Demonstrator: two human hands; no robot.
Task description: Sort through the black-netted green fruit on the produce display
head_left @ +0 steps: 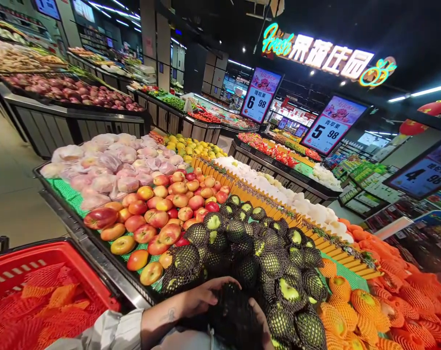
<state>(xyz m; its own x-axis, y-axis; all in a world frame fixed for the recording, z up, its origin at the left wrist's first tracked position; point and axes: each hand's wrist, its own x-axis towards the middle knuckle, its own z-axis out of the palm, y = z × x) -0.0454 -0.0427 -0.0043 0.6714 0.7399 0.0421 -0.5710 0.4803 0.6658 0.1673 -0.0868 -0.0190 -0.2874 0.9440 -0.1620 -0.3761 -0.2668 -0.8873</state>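
Note:
My left hand reaches in from the bottom left, its fingers curled around a black bundle that looks like foam netting. Gripping the bundle from the other side is my right hand, of which only a strip shows at the bottom. The bundle is too dark to tell whether fruit is inside. Just beyond both hands lies a heap of green apples in black foam nets. Loose red-yellow apples are piled to the left of them.
A red basket with orange and red foam nets stands at the left, beside the display's metal edge. Orange-netted fruit lies right. A yellow slatted divider crosses behind the apples. Bagged fruit fills the far left. Price screens hang above.

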